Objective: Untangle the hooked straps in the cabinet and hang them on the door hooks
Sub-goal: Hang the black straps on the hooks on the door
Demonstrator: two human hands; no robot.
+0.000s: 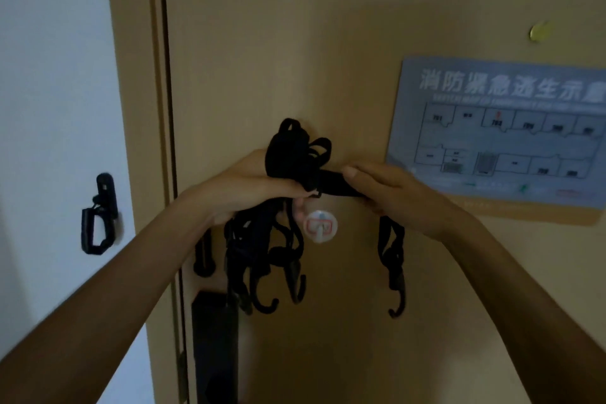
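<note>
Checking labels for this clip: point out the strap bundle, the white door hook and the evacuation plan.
strap bundle [288,157], head view, bunched upper loops.
white door hook [319,226], head view, round base centre.
evacuation plan [498,141], head view, floor-map middle.

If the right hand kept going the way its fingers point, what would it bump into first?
Probably the bundle of straps gripped by the left hand. The right hand points leftward along the strap it pinches, straight at that bundle; the door hook lies lower, out of that line.
</note>
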